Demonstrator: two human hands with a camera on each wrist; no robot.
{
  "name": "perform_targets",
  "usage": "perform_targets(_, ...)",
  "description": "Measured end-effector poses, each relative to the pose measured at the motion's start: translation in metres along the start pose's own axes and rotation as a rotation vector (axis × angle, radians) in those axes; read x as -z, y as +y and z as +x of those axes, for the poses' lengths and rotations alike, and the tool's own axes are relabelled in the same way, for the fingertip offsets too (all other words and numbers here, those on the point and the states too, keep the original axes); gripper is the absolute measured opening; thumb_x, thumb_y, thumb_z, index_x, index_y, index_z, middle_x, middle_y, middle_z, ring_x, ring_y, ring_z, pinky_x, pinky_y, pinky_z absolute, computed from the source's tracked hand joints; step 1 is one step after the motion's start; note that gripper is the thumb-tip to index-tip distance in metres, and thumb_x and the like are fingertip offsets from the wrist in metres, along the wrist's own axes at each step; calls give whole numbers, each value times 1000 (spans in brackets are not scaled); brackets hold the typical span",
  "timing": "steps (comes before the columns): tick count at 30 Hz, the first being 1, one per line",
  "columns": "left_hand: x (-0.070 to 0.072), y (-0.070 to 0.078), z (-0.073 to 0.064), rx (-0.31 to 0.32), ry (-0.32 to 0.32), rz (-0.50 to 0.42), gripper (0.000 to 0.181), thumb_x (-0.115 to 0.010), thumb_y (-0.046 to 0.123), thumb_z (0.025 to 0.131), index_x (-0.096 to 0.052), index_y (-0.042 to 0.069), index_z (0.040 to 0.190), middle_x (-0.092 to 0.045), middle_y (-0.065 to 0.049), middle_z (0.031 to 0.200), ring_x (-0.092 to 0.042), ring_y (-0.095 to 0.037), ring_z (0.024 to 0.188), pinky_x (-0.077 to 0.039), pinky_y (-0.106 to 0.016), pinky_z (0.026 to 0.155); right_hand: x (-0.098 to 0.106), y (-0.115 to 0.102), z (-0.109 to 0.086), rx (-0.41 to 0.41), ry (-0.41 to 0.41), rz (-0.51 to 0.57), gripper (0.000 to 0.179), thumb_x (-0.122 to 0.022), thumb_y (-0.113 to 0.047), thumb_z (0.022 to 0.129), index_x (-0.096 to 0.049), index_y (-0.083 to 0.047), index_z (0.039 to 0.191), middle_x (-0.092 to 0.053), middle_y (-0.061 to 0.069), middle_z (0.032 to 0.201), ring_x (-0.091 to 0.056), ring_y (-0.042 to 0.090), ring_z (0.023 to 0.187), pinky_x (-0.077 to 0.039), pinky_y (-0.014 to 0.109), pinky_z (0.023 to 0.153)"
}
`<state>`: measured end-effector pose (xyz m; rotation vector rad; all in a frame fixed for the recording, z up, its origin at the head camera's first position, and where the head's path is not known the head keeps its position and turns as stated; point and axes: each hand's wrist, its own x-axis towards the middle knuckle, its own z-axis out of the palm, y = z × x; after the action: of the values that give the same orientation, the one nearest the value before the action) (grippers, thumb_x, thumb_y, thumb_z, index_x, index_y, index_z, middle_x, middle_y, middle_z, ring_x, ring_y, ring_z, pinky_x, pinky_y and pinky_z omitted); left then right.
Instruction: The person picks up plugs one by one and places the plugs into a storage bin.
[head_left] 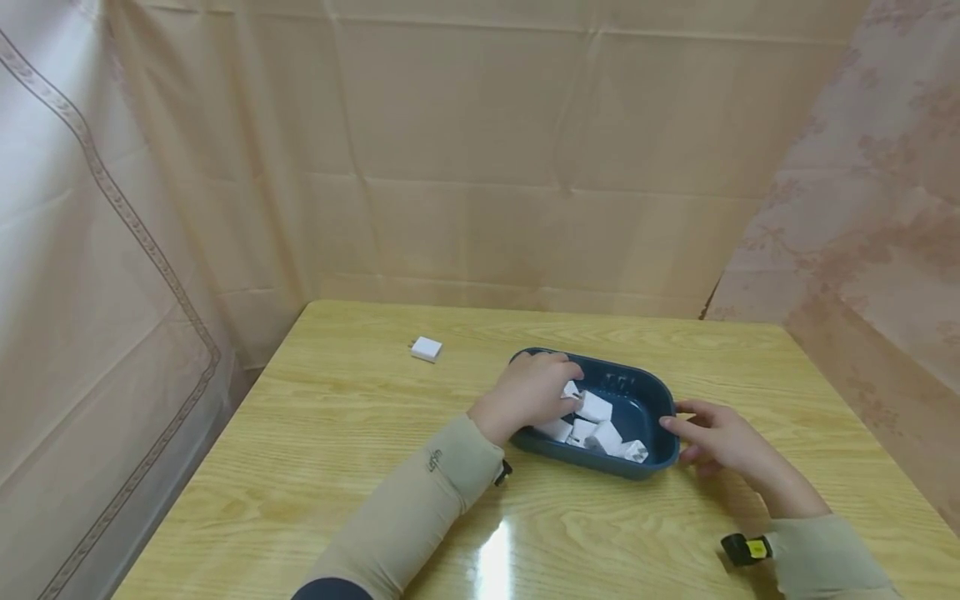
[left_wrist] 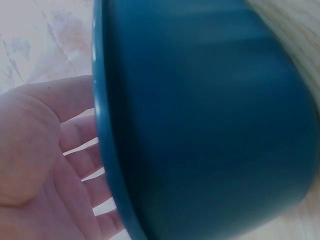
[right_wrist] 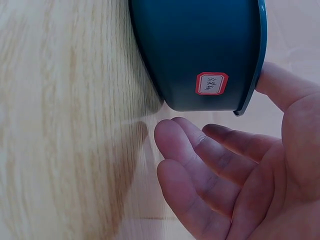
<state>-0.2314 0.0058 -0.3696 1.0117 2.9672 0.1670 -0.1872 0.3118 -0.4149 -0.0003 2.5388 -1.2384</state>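
Note:
A dark blue plastic box (head_left: 633,387) on the table holds several white charger plugs (head_left: 596,407). My left hand (head_left: 534,385) reaches over its left end, with one white plug right between thumb and index finger. In the left wrist view, the spread fingers (left_wrist: 82,160) pass behind the box rim (left_wrist: 102,125), which hides their tips; I cannot tell whether they grip that plug. At the box's right end, my right hand (head_left: 716,433) rests its thumb at the rim. Its other fingers (right_wrist: 175,140) curve loosely beside the outer wall, below a red-edged label (right_wrist: 212,83).
Another white charger plug (head_left: 427,348) lies alone on the wood-grain table (head_left: 300,467), left of the box, its prongs pointing left. Beige cloth (head_left: 480,167) hangs behind the table, with patterned cloth on both sides.

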Motion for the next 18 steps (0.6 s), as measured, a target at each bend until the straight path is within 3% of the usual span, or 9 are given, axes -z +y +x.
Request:
perform_targets(12, -2, -4, -1, 0, -4, -26, 42, -65, 41, 100, -64, 25, 138, -60, 4, 139, -56, -17, 127, -46, -42, 105, 1, -1, 0, -7, 3, -24, 79, -61, -43, 102, -33, 13, 149, -63, 28, 122, -70, 27, 81, -60, 41, 67)
perform_targets(18, -2, -15, 0, 19, 22, -38, 41, -66, 39, 100, -65, 22, 137, -61, 2, 138, -57, -18, 125, -48, -40, 103, 0, 0, 0, 0, 3, -24, 78, -61, -42, 102, -33, 13, 149, -62, 29, 123, -71, 27, 81, -60, 41, 66)
